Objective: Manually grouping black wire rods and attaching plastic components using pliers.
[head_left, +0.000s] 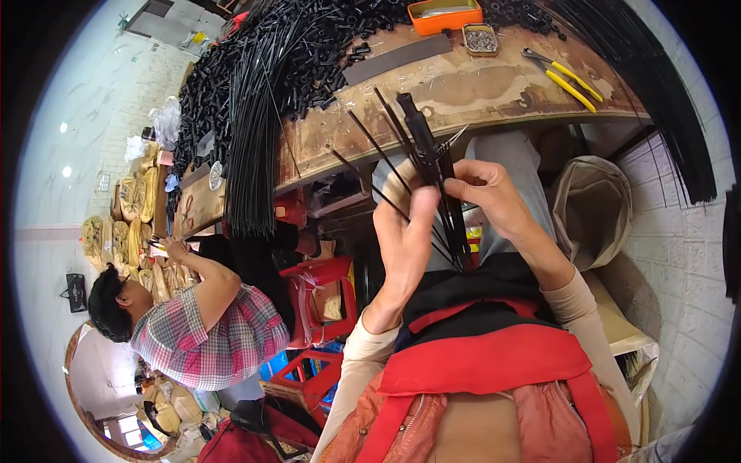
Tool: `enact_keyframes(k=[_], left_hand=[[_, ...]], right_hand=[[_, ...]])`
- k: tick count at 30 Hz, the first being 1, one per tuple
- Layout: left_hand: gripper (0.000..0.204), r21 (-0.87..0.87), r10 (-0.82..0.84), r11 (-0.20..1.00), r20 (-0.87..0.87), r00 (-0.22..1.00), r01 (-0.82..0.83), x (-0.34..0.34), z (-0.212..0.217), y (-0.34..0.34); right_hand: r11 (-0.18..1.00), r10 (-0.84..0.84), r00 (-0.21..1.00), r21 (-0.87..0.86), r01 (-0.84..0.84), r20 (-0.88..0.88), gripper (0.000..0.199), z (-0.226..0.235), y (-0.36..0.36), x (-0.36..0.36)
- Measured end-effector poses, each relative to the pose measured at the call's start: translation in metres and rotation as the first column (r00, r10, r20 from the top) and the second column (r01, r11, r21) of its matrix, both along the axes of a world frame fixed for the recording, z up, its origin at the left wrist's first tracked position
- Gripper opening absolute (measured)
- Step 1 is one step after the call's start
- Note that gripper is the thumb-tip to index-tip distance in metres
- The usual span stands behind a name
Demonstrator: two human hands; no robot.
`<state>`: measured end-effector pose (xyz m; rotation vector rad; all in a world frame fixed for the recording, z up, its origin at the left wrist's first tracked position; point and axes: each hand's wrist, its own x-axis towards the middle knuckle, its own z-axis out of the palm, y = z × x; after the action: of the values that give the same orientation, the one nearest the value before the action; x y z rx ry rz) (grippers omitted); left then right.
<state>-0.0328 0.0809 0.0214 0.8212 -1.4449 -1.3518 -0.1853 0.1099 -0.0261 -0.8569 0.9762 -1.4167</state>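
Observation:
Over my lap stands a black umbrella frame, its tube-like hub at the top and its thin ribs running down. Several ribs splay out to the left. My left hand is closed round the ribs below the hub, its thumb upright along them. From the right, my right hand pinches at the frame's side with thumb and forefinger. Thin pale wire ends stick out beside the hub just above those fingertips. The exact piece between the right fingertips is hidden.
Across the wooden bench lie black plastic tubes, bundles of black rods, yellow-handled pliers, an orange box and a small tin of metal bits. Left, a co-worker sits near red stools. A fabric bin stands right.

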Motion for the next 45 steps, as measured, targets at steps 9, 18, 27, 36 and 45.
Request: enact_keyframes(k=[9,18,27,36,45], left_hand=[[0.095,0.024,-0.345,0.938,-0.049,0.937,0.347,0.019,0.004,0.006],[0.03,0.178,-0.112,0.975,-0.11,0.988,0.13,0.012,0.008,0.007],[0.026,0.167,-0.027,0.985,-0.056,0.998,0.036,0.009,-0.001,-0.001],[0.037,0.247,-0.26,0.906,-0.314,0.913,0.343,0.016,-0.006,-0.025],[0.051,0.273,-0.563,0.715,-0.32,0.762,0.643,0.019,-0.003,-0.058]], right_hand=[[0.999,0.038,0.995,-0.019,-0.036,0.089,0.014,-0.001,0.014,-0.011],[0.996,0.087,0.996,-0.009,-0.087,-0.005,0.024,0.001,0.017,-0.005],[0.986,0.152,0.988,0.067,-0.152,0.005,0.02,-0.008,0.019,-0.014],[0.988,0.139,0.99,0.073,-0.138,-0.005,0.017,-0.008,0.022,-0.012],[0.991,0.126,0.992,0.046,-0.127,0.022,0.018,-0.005,0.023,-0.014]])
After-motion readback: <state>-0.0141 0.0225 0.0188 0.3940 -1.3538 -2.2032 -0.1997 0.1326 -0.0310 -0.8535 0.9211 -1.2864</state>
